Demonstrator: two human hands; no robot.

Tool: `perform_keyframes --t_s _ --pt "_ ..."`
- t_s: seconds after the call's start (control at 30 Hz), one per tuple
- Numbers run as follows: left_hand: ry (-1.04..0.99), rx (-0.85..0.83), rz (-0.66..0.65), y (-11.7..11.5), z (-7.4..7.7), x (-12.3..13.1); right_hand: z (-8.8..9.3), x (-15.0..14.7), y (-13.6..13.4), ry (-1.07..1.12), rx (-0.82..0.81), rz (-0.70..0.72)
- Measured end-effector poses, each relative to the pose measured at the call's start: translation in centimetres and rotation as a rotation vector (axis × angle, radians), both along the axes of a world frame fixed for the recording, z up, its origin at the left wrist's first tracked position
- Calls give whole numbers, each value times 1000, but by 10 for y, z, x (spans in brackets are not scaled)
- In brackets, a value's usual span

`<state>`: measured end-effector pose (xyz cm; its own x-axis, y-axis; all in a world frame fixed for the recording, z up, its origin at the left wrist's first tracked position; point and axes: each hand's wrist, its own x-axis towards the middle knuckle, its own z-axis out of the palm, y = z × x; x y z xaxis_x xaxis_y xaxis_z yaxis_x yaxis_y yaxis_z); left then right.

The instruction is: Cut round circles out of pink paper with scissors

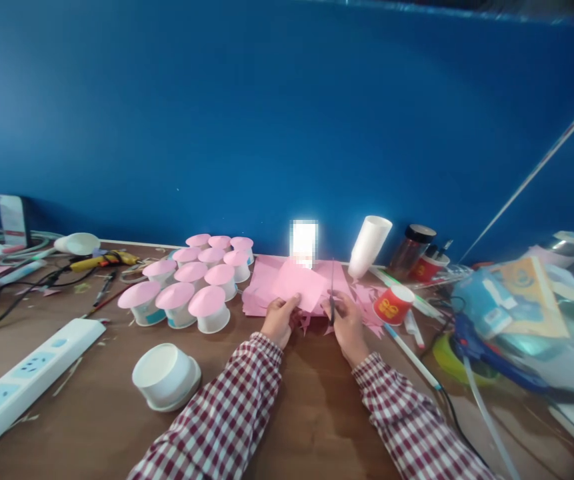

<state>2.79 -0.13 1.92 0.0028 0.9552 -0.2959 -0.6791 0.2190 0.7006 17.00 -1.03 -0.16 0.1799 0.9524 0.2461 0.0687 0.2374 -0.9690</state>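
My left hand pinches the lower edge of a piece of pink paper, thumb on top. Close to the paper's right side, my right hand is closed around a pair of scissors, whose blades point away from me. Beneath both lies a stack of pink sheets against the wall, with pink scraps spread to its right. Left of the stack stand several white paper cups topped with pink paper discs. Parts of my fingers are hidden behind the paper and scissors.
A red paper cup and a leaning stack of white cups stand on the right. Farther right are a blue glue gun and plastic bags. At left lie a power strip and upturned white cups.
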Motion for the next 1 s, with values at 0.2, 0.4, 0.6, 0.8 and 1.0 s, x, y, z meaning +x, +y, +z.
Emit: perform_keyframes --t_s 0.2,0.4,0.6,0.8,1.0 --pt "-65 -32 80 3 0 -6 4 -5 -6 -71 -14 165" --pt "-60 -40 84 5 -2 -6 9 -5 -9 -87 -54 279" --pt "-35 -21 141 5 -3 -4 9 -6 -12 -82 -148 328" --pt "-35 -24 170 7 -4 -3 11 -8 -13 -31 -201 385" --pt "-26 -5 155 6 -6 -3 15 -9 -14 1 -215 381"
